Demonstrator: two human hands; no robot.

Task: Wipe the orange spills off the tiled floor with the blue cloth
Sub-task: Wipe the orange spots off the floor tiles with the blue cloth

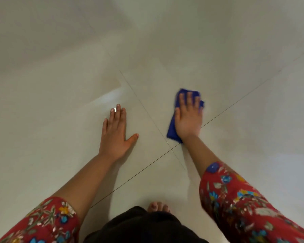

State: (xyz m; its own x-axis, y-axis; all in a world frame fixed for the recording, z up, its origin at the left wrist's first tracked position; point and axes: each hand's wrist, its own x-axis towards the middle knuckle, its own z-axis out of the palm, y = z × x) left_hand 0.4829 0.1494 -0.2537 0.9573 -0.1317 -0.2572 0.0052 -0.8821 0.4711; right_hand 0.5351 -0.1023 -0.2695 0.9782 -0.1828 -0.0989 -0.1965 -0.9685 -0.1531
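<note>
Our right hand (pixel 189 118), fingers straight, pressed the one blue cloth (pixel 172 129) flat; open tiled floor (pixel 235 76) surrounded it. Our left hand (pixel 115 135) lay flat alongside.

No text, label, brand or number can be read anywhere; the blurred floral sleeves (pixel 249 207) seem to bear only pattern.

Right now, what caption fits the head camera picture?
The right hand presses a blue cloth on the tiled floor while the left hand rests flat nearby.
</note>
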